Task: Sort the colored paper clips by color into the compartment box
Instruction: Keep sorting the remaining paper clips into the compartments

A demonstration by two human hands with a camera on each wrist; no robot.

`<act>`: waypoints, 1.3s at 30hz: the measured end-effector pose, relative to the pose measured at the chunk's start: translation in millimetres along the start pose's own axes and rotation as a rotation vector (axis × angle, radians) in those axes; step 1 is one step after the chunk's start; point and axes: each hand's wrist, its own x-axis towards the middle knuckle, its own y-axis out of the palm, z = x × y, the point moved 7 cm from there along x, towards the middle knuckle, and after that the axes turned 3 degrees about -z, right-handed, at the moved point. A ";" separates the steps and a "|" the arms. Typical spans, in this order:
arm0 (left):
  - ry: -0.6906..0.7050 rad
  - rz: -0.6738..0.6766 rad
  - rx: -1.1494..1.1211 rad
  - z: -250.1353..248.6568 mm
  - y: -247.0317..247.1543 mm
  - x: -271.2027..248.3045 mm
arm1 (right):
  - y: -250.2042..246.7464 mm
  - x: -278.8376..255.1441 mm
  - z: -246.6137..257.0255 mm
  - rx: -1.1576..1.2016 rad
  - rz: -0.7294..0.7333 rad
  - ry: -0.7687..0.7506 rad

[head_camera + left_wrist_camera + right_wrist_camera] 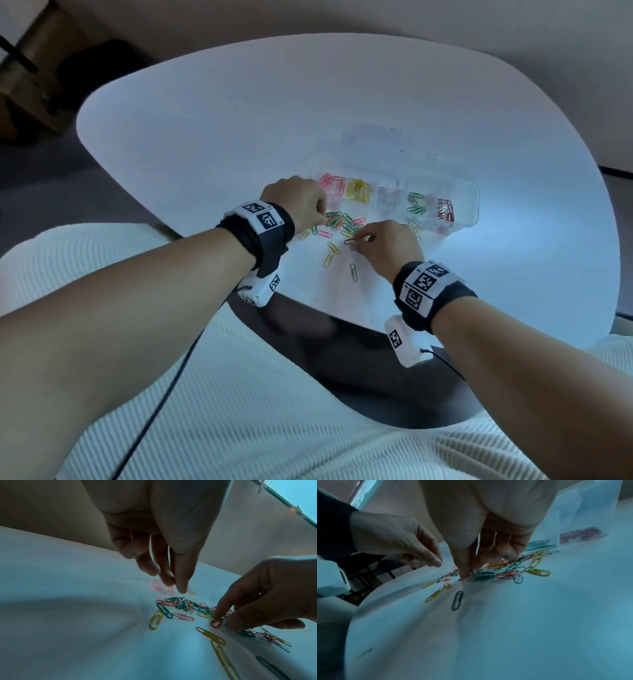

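A loose pile of colored paper clips lies on the white table just in front of the clear compartment box. The box holds pink clips, yellow clips, green clips and red clips in separate compartments. My right hand pinches a red clip between thumb and index finger at the pile's near edge, low on the table. My left hand hovers over the pile's left side, its fingers hanging down with nothing visible in them.
Stray yellow clips and a grey clip lie nearer the table's front edge. The box's clear lid lies open behind it. White ribbed fabric lies below the table, and a cable runs from each wrist.
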 end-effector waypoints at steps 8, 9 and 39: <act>0.058 0.046 0.027 -7.1 14.1 6.5 | 3.2 2.5 10.0 -0.089 -0.032 -0.103; 0.067 0.046 0.030 -8.4 12.8 7.3 | 4.7 2.9 8.0 -0.068 -0.031 -0.101; 0.580 0.195 0.197 -84.1 72.3 -12.9 | -25.3 -7.7 -84.9 0.361 -0.120 0.189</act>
